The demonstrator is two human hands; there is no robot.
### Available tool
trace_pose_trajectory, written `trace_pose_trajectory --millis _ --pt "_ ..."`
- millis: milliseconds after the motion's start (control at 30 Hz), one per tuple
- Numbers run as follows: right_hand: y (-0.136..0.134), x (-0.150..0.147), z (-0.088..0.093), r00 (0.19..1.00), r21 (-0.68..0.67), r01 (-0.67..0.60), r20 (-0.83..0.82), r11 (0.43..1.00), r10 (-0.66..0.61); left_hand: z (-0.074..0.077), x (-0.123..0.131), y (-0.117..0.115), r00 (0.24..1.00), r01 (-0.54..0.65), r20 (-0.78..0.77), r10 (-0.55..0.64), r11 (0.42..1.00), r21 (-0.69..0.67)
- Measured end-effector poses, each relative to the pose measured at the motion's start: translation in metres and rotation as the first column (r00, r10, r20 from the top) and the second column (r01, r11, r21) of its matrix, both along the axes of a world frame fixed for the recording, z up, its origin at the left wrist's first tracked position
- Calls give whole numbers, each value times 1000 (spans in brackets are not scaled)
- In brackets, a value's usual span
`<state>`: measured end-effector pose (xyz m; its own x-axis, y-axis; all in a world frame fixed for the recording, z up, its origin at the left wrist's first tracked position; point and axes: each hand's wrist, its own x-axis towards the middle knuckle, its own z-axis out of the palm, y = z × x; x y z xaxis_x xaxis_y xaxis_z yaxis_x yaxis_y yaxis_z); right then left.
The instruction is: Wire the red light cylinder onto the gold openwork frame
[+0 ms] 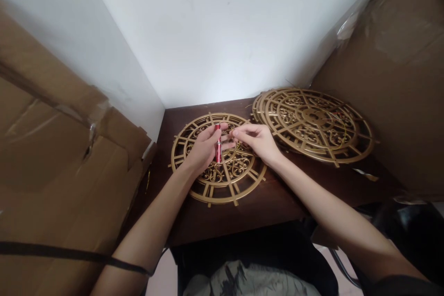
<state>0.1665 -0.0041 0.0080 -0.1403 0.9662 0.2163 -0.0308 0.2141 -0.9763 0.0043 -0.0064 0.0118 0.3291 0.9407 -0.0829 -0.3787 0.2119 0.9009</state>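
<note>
My left hand [204, 148] is closed, thumb pressed on a slim red cylinder with silver bands [218, 152] that lies upright across its fingers. Close by on the right, my right hand [258, 141] pinches thumb and forefinger together near the left fingertips. What sits in that pinch is too small to make out; a thin yellow loop [238, 144] shows just below it. Both hands are over a round gold openwork frame [224, 199] with scrollwork and short spokes around its rim. This frame lies flat on the dark brown table [239, 226], its middle partly hidden by my hands.
A stack of similar gold frames [312, 120] lies at the right, with thin yellow wire on top. In front of it is a small flat brush-like item [366, 175]. Large cardboard boxes stand at left [62, 185] and right [385, 78]. A white wall [222, 32] rises behind.
</note>
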Motion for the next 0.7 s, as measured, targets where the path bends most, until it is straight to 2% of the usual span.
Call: trace_pose_trajectory --millis 133,267,367,533,700 --pt "1 0 -1 997 7 75 6 997 -75 -2 1 0 988 -20 -149 33 996 83" --pt "1 -1 -3 998 -42 39 -41 998 -41 -5 -1 0 964 98 -261 -44 975 198" --pt "0 -3 -3 996 -77 13 -87 997 -20 -4 -2 0 947 136 -315 -55 961 240" --pt "-1 -5 -3 998 -61 1 -59 998 -5 -4 0 -1 965 79 -263 -15 969 236" --pt "1 -4 -3 997 -86 39 -63 996 -45 -6 0 1 984 -8 -173 48 974 226"
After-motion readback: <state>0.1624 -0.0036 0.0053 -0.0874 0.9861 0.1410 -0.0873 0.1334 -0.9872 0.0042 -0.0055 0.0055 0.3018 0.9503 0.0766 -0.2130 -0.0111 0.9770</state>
